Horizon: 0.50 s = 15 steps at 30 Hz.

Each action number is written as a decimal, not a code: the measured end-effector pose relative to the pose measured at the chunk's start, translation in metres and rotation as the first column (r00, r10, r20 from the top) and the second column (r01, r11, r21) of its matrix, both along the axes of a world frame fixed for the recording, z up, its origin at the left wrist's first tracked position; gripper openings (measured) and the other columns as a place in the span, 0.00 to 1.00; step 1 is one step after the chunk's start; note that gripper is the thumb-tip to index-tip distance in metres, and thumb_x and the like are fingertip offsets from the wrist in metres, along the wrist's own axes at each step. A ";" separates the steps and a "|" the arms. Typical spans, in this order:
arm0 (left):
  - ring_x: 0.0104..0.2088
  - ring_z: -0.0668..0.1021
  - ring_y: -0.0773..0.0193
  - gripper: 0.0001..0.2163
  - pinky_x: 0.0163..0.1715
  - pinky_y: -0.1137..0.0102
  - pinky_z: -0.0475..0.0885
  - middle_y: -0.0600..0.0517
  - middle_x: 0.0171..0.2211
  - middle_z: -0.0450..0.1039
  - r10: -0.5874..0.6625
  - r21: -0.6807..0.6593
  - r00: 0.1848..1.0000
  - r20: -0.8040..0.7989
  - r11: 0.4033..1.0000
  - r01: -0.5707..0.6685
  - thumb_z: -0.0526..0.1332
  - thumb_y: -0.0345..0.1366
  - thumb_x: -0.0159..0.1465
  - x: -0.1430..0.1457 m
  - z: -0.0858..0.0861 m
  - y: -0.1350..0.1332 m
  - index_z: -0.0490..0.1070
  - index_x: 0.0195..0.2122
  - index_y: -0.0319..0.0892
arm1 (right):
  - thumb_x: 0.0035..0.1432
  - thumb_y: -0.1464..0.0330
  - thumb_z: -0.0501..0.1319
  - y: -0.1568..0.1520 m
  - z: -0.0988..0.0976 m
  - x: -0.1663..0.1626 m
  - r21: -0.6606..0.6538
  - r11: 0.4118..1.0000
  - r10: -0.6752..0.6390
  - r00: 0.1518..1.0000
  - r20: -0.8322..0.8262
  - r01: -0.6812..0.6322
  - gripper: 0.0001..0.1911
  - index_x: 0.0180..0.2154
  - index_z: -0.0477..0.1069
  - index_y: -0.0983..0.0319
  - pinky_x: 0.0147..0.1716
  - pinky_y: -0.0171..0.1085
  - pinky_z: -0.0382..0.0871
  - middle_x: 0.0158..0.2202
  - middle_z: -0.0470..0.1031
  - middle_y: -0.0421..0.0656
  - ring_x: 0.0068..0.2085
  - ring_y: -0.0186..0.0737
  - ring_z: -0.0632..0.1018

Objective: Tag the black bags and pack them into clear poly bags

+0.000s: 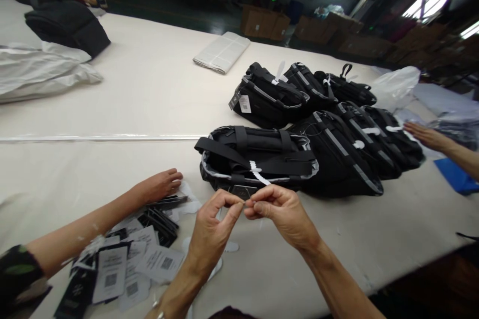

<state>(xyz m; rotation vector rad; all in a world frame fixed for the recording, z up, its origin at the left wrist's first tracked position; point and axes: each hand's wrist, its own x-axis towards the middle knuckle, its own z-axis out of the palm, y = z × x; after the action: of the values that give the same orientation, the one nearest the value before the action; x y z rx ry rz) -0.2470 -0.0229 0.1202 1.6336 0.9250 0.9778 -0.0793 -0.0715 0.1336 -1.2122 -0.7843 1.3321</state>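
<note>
My left hand (pixel 214 224) and my right hand (pixel 279 211) meet in a pinch in front of a black bag (pixel 258 157) with grey trim. Between the fingertips is the end of a white plastic tag fastener (pixel 258 174) that runs up onto the bag's strap. A dark hang tag (pixel 241 192) lies against the bag just behind my fingers. Both hands are closed on the fastener.
Several more black bags (pixel 337 124) lie stacked behind and to the right. A pile of paper and black tags (pixel 130 259) lies at the left, with another person's hand (pixel 159 187) on it. A third hand (pixel 426 135) reaches in at the right. A folded white sheet (pixel 221 52) lies farther back.
</note>
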 end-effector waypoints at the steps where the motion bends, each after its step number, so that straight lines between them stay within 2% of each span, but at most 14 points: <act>1: 0.31 0.76 0.67 0.08 0.35 0.73 0.69 0.55 0.29 0.73 0.001 0.019 1.000 -0.001 1.000 -0.001 0.60 0.37 0.66 0.000 0.000 0.000 0.73 0.30 0.44 | 0.49 0.65 0.75 0.000 -0.001 0.000 0.001 1.000 -0.004 1.000 -0.005 0.004 0.12 0.32 0.76 0.64 0.37 0.40 0.81 0.32 0.82 0.45 0.33 0.43 0.83; 8: 0.33 0.77 0.68 0.05 0.36 0.73 0.71 0.55 0.31 0.75 0.027 0.157 0.999 0.026 0.987 -0.031 0.61 0.33 0.66 0.002 0.000 -0.004 0.74 0.32 0.44 | 0.54 0.63 0.71 0.001 -0.009 0.002 0.063 0.998 -0.016 0.991 0.136 0.008 0.09 0.35 0.79 0.62 0.39 0.38 0.78 0.31 0.80 0.42 0.33 0.39 0.81; 15: 0.33 0.77 0.66 0.06 0.36 0.71 0.72 0.53 0.30 0.75 0.049 0.224 0.999 0.005 0.973 -0.049 0.60 0.32 0.67 0.007 -0.001 -0.005 0.73 0.32 0.44 | 0.54 0.65 0.70 0.001 -0.008 -0.005 0.086 0.996 -0.041 0.974 0.221 0.023 0.06 0.33 0.79 0.61 0.37 0.35 0.77 0.31 0.78 0.41 0.33 0.38 0.79</act>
<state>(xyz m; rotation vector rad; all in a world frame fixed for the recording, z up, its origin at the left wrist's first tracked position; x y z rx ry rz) -0.2397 -0.0276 0.1197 1.8054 0.8836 1.1498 -0.0842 -0.0703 0.1256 -1.3166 -0.9658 1.1382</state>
